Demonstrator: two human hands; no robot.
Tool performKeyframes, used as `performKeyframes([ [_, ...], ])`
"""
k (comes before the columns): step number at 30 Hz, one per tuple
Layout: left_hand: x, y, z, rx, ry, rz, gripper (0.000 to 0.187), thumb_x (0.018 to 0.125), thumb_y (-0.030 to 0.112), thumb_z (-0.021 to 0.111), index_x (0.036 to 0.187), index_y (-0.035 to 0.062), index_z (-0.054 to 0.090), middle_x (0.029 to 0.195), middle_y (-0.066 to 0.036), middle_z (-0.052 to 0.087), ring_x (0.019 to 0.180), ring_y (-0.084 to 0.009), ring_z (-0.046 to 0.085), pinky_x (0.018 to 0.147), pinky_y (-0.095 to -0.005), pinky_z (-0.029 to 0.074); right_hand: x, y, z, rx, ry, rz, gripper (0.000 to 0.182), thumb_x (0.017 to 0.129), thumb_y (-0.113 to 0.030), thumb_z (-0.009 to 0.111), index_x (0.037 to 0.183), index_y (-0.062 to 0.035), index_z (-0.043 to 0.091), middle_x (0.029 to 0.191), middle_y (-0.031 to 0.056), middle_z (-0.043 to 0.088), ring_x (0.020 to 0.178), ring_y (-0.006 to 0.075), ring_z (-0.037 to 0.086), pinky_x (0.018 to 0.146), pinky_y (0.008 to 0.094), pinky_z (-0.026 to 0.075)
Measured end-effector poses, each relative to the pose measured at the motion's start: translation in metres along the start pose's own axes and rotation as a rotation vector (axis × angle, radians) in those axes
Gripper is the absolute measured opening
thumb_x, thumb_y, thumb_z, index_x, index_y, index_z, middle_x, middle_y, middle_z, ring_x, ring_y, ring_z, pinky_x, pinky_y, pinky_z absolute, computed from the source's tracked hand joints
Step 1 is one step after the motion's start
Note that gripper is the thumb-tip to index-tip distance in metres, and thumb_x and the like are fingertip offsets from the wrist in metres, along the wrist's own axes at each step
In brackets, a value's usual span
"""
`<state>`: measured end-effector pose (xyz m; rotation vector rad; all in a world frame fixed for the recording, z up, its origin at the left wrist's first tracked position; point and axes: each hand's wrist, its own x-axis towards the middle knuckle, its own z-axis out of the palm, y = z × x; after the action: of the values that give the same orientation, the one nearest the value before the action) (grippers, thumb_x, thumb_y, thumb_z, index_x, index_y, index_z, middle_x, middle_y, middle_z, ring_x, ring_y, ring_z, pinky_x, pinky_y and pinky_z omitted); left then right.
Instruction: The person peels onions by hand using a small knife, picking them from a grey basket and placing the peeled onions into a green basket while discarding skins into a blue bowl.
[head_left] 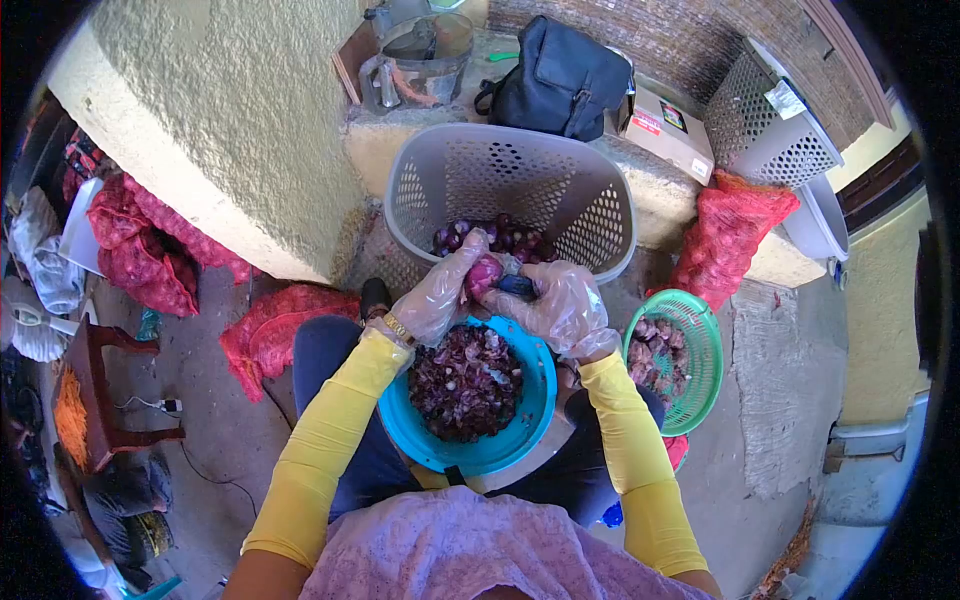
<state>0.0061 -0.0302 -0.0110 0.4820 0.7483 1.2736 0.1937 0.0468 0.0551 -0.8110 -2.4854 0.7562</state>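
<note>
Both my hands wear clear plastic gloves and meet above the near rim of a grey laundry-style basket. My left hand is closed around a red onion. In my right hand is a dark-handled knife, held against the onion; its blade is mostly hidden by the fingers. Several whole red onions lie at the bottom of the grey basket. Below my hands, a blue basin between my legs holds a heap of purple onion skins and trimmings.
A green colander with onions or garlic-like bulbs stands to the right. Red mesh sacks lie right and left. A black backpack and cardboard box sit on the ledge behind. A wooden stool is at left.
</note>
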Motion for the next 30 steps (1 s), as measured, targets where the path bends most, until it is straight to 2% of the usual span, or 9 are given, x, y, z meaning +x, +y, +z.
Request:
performKeyframes([
  [7, 0.004, -0.002, -0.010, 0.040, 0.019, -0.037, 0.062, 0.113, 0.052, 0.041, 0.133, -0.0021, 0.061, 0.125, -0.015, 0.069, 0.110, -0.0211, 0.069, 0.102, -0.0371, 0.057, 0.003, -0.001, -0.008, -0.108, 0.023, 0.001, 0.048, 0.081, -0.050, 0.085, 0.090, -0.0034, 0.078, 0.078, 0.0220, 0.072, 0.075, 0.0403, 0.072, 0.069, 0.0472, 0.056],
  [10, 0.006, -0.006, -0.009, 0.048, 0.024, -0.044, 0.062, 0.112, 0.054, 0.040, 0.131, -0.0012, 0.063, 0.122, -0.014, 0.070, 0.108, -0.0195, 0.069, 0.098, -0.0349, 0.059, 0.002, 0.002, -0.004, -0.125, 0.033, -0.044, 0.049, 0.081, -0.052, 0.085, 0.089, -0.0036, 0.078, 0.078, 0.0221, 0.072, 0.076, 0.0406, 0.072, 0.070, 0.0473, 0.056],
  [12, 0.006, -0.006, -0.009, 0.106, 0.017, -0.022, 0.062, 0.113, 0.054, 0.039, 0.128, 0.0002, 0.065, 0.116, -0.011, 0.073, 0.099, -0.0164, 0.070, 0.087, -0.0317, 0.061, 0.002, 0.001, -0.003, -0.124, 0.029, -0.055, 0.050, 0.081, -0.053, 0.084, 0.089, -0.0037, 0.078, 0.079, 0.0223, 0.072, 0.077, 0.0408, 0.072, 0.071, 0.0473, 0.056],
  [18, -0.004, 0.004, -0.005, 0.174, 0.007, -0.068, 0.062, 0.111, 0.058, 0.041, 0.120, 0.0036, 0.068, 0.101, -0.006, 0.073, 0.086, -0.0134, 0.068, 0.077, -0.0294, 0.058, 0.001, -0.004, -0.004, -0.046, 0.050, -0.078, 0.044, 0.086, -0.049, 0.082, 0.091, -0.0049, 0.079, 0.078, 0.0212, 0.072, 0.075, 0.0408, 0.071, 0.069, 0.0494, 0.055],
  [21, -0.002, 0.005, -0.003, 0.183, 0.037, -0.070, 0.063, 0.110, 0.061, 0.042, 0.118, 0.0045, 0.068, 0.099, -0.006, 0.071, 0.088, -0.0146, 0.068, 0.080, -0.0298, 0.059, 0.001, 0.001, -0.001, -0.057, 0.010, -0.079, 0.042, 0.087, -0.047, 0.081, 0.091, -0.0058, 0.080, 0.074, 0.0208, 0.071, 0.072, 0.0418, 0.070, 0.068, 0.0500, 0.054],
  [24, 0.002, 0.003, -0.001, 0.138, 0.066, 0.014, 0.065, 0.109, 0.061, 0.041, 0.121, 0.0030, 0.068, 0.103, -0.007, 0.072, 0.092, -0.0156, 0.069, 0.083, -0.0300, 0.059, 0.000, 0.008, 0.002, -0.175, -0.050, -0.127, 0.045, 0.087, -0.055, 0.078, 0.098, -0.0116, 0.082, 0.073, 0.0194, 0.071, 0.069, 0.0398, 0.070, 0.066, 0.0490, 0.056],
  [26, 0.001, 0.003, 0.002, 0.096, 0.086, 0.021, 0.066, 0.109, 0.062, 0.041, 0.123, 0.0021, 0.067, 0.105, -0.008, 0.073, 0.094, -0.0161, 0.069, 0.085, -0.0305, 0.059, 0.000, 0.008, 0.005, 0.003, -0.041, -0.206, 0.049, 0.085, -0.057, 0.079, 0.091, -0.0084, 0.080, 0.072, 0.0202, 0.070, 0.068, 0.0396, 0.070, 0.064, 0.0492, 0.055],
  [28, 0.002, 0.003, 0.001, 0.055, 0.105, 0.028, 0.068, 0.109, 0.062, 0.041, 0.125, 0.0013, 0.067, 0.107, -0.009, 0.073, 0.095, -0.0167, 0.069, 0.086, -0.0310, 0.059, -0.001, 0.012, 0.004, -0.067, -0.013, -0.188, 0.047, 0.084, -0.053, 0.082, 0.089, -0.0066, 0.079, 0.071, 0.0206, 0.069, 0.068, 0.0401, 0.070, 0.063, 0.0483, 0.055],
  [30, 0.004, 0.002, -0.004, 0.075, 0.037, 0.045, 0.070, 0.109, 0.063, 0.041, 0.128, 0.0000, 0.065, 0.110, -0.010, 0.073, 0.096, -0.0170, 0.070, 0.085, -0.0323, 0.059, -0.001, 0.011, 0.003, -0.134, 0.013, -0.169, 0.046, 0.083, -0.050, 0.084, 0.088, -0.0048, 0.077, 0.070, 0.0210, 0.068, 0.068, 0.0407, 0.070, 0.062, 0.0474, 0.054],
])
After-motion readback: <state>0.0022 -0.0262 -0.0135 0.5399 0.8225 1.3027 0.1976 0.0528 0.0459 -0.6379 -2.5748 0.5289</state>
